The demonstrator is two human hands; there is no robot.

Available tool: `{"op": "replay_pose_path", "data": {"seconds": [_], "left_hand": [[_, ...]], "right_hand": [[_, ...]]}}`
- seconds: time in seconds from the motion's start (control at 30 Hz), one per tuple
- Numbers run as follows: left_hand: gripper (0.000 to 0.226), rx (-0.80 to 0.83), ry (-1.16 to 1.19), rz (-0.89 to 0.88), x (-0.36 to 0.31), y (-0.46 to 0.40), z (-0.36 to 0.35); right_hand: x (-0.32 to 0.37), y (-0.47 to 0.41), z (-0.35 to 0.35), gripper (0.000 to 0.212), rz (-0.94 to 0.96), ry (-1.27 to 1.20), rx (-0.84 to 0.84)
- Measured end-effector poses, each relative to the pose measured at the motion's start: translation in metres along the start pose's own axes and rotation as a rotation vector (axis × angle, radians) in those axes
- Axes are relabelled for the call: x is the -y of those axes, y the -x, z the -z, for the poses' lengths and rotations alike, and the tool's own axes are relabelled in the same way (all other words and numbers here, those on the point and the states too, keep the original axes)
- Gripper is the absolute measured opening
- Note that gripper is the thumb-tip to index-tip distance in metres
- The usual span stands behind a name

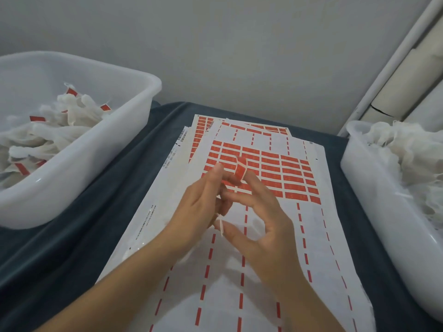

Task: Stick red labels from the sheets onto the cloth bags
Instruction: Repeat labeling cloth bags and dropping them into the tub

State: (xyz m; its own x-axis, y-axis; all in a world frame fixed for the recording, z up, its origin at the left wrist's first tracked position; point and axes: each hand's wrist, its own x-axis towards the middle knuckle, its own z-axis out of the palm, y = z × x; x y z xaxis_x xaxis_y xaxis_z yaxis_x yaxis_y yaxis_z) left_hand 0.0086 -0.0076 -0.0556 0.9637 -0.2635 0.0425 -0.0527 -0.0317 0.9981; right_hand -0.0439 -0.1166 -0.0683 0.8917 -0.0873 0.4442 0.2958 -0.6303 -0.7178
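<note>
dark blue tablecloth [115,188], grey wall [215,44]

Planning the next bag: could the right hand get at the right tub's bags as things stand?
Probably yes: the right tub is open-topped with nothing in between, but the right hand carries a label.

The top sheet [254,248] is white with rows of red labels [271,171] and dashed red lines. The bench [79,240] cover is dark blue-grey. Both tubs [79,161] are translucent white, holding off-white cloth bags [60,130], some with red labels.
</note>
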Motion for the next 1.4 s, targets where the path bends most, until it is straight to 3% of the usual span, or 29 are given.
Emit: {"op": "replay_pose_path", "data": {"seconds": [0.07,0.2,0.27,0.37,0.53,0.63,0.77,1.0,1.2,1.4], "left_hand": [[0.039,0.014,-0.002,-0.034,0.002,0.001,-0.002],[0.041,0.0,-0.021,-0.056,0.003,-0.002,-0.002],[0.049,0.01,0.003,-0.053,0.002,-0.001,-0.002],[0.048,0.042,0.013,-0.042,-0.001,-0.001,0.0],[0.021,0.171,-0.124,-0.065,-0.007,-0.002,0.004],[0.006,0.118,-0.102,-0.028,-0.004,-0.005,0.004],[0.006,0.005,-0.087,0.019,0.0,-0.01,0.007],[0.008,-0.021,-0.258,-0.082,0.002,-0.009,0.006],[0.013,-0.018,-0.293,-0.147,0.002,-0.008,0.006],[0.014,0.054,-0.253,-0.168,0.0,-0.004,0.002]], "right_hand": [[0.0,0.002,-0.003,0.034,0.055,0.02,-0.056],[0.004,0.002,-0.001,0.015,0.062,-0.02,-0.105],[0.004,0.001,0.002,0.022,0.024,-0.059,-0.117],[0.002,-0.001,0.005,0.02,-0.148,-0.172,-0.114],[-0.005,-0.008,0.012,0.023,-0.381,-0.384,-0.18],[-0.004,-0.009,0.015,0.035,-0.408,-0.413,-0.219],[-0.009,-0.012,0.027,0.042,-0.441,-0.506,-0.32],[-0.002,-0.009,0.023,0.013,-0.421,-0.536,-0.092],[-0.007,-0.012,0.02,0.02,-0.501,-0.523,0.004],[-0.006,-0.011,0.017,0.02,-0.478,-0.577,-0.045]]}}
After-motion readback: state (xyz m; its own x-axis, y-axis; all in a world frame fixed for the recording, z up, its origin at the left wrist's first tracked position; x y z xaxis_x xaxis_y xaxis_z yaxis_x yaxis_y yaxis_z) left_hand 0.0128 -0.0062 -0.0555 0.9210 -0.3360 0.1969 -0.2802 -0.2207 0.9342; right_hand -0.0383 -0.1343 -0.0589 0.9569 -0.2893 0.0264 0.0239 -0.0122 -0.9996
